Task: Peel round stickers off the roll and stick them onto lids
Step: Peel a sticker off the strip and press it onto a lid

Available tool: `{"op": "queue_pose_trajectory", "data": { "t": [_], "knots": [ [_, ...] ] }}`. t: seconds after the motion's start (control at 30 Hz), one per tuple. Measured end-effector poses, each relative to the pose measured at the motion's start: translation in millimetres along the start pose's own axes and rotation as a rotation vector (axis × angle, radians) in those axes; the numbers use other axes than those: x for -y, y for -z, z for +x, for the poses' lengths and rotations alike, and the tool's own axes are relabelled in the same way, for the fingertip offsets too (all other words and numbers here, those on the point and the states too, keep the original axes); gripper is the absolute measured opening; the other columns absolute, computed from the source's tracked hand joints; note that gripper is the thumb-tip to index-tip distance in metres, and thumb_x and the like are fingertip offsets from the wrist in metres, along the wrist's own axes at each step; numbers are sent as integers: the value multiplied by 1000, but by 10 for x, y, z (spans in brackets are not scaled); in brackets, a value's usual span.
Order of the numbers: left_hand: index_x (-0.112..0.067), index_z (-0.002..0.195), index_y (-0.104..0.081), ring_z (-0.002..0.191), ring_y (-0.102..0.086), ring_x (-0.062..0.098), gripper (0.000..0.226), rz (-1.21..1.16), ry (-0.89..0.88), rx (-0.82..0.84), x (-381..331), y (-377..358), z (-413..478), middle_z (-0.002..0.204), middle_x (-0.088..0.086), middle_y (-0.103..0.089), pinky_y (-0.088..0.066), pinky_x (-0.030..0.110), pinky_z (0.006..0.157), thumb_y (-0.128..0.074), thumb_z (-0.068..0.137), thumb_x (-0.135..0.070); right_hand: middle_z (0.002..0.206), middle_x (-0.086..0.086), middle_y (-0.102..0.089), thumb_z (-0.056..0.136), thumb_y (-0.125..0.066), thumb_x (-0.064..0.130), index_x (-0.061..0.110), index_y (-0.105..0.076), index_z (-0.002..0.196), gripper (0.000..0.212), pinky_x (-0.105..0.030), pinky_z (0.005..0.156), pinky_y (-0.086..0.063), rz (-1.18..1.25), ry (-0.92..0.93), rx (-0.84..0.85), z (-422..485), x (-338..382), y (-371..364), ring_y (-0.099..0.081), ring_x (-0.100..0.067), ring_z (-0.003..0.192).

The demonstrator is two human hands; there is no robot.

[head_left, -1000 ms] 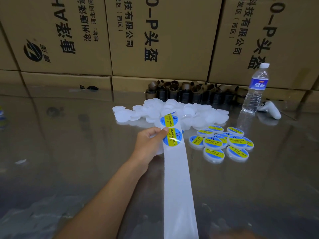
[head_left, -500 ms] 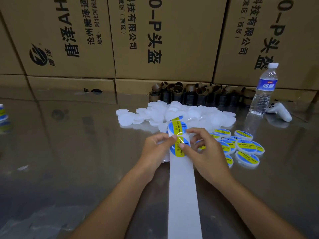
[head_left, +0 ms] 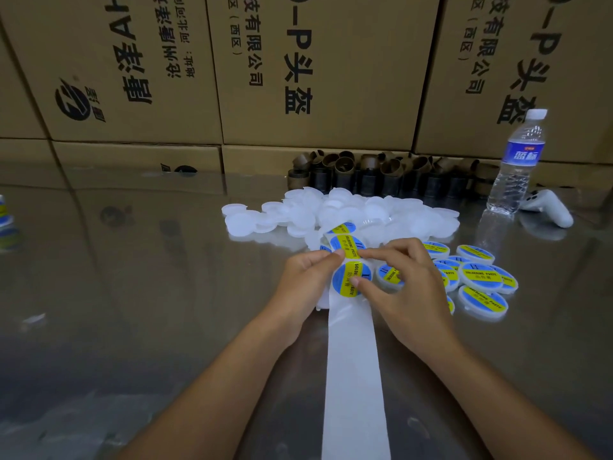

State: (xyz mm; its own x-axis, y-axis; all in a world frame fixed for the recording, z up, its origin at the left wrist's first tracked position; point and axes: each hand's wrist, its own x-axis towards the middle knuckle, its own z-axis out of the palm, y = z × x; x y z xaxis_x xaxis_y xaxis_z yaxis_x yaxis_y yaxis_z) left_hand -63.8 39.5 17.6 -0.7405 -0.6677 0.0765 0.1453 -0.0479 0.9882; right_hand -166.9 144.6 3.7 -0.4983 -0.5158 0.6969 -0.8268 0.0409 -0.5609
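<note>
A long white backing strip [head_left: 353, 376] runs from the bottom edge up to my hands. Round blue and yellow stickers sit on its far end. My left hand [head_left: 306, 283] pinches the strip's left edge beside the stickers. My right hand [head_left: 403, 287] pinches the nearest round sticker [head_left: 348, 277], thumb on its near rim, forefinger at its far rim. Behind lies a heap of plain white lids [head_left: 348, 210]. Several lids with stickers on them [head_left: 477, 277] lie to the right of my right hand.
The table [head_left: 132, 293] is shiny metal. A water bottle [head_left: 517, 167] and a white handheld controller [head_left: 547, 207] stand at the back right. Dark cardboard roll cores [head_left: 381, 174] line the back, in front of stacked cardboard boxes [head_left: 298, 78]. A stickered item [head_left: 5, 217] shows at the left edge.
My right hand came in from the lower right and took hold of the nearest sticker. My left hand kept its hold on the strip.
</note>
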Motion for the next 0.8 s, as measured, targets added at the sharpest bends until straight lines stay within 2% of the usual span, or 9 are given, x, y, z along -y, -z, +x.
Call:
{"op": "queue_pose_trajectory", "data": {
  "t": [0.13, 0.27, 0.37, 0.53, 0.6, 0.7, 0.8],
  "knots": [
    [-3, 92, -72, 66, -66, 16, 24, -2, 8, -1, -3, -5, -1, 79, 10, -71, -51, 19, 58, -54, 95, -19, 92, 13, -57, 69, -83, 15, 20, -72, 98, 31, -1, 82, -29, -80, 96, -26, 3, 23, 14, -51, -11, 91],
    [-2, 91, -72, 71, -64, 20, 25, 24, 8, -23, -8, -8, -3, 80, 12, -71, -49, 25, 63, -55, 95, -21, 91, 19, -59, 70, -82, 17, 21, -72, 99, 31, -3, 82, -32, -77, 78, -18, -8, 24, 18, -53, -9, 94],
    [-6, 87, -73, 77, -64, 23, 24, 27, 0, -24, -13, -11, -8, 84, 13, -71, -49, 32, 75, -56, 95, -21, 92, 19, -61, 72, -81, 17, 21, -73, 101, 30, -5, 83, -34, -69, 70, -9, -18, 33, 16, -55, -8, 96],
    [-8, 84, -74, 81, -64, 24, 23, 15, 2, -49, -32, -17, -13, 89, 15, -72, -47, 38, 85, -56, 94, -20, 98, 5, -71, 76, -78, 18, 22, -73, 103, 28, -33, 89, -46, -56, 65, -12, -29, 57, 16, -60, -14, 97],
    [-5, 89, -73, 82, -64, 25, 23, -2, 13, -50, -35, -19, -17, 94, 19, -72, -49, 35, 82, -57, 94, -20, 96, 5, -72, 75, -78, 18, 21, -74, 101, 27, -37, 92, -43, -57, 94, -35, -30, 61, 13, -57, -7, 94],
    [-6, 90, -73, 78, -65, 22, 22, -6, 26, -41, -37, -14, -23, 91, 15, -72, -49, 29, 72, -56, 94, -19, 94, 8, -71, 73, -79, 17, 22, -74, 100, 27, -35, 98, -34, -53, 98, -56, -29, 56, 9, -54, -5, 95],
    [-10, 82, -74, 73, -67, 19, 24, -14, 26, -27, -45, -9, -30, 83, 10, -73, -51, 26, 70, -55, 94, -17, 92, 8, -71, 73, -77, 22, 22, -74, 97, 24, -33, 91, -38, -78, 110, -53, -24, 53, 12, -60, -12, 89]
  ]
}}
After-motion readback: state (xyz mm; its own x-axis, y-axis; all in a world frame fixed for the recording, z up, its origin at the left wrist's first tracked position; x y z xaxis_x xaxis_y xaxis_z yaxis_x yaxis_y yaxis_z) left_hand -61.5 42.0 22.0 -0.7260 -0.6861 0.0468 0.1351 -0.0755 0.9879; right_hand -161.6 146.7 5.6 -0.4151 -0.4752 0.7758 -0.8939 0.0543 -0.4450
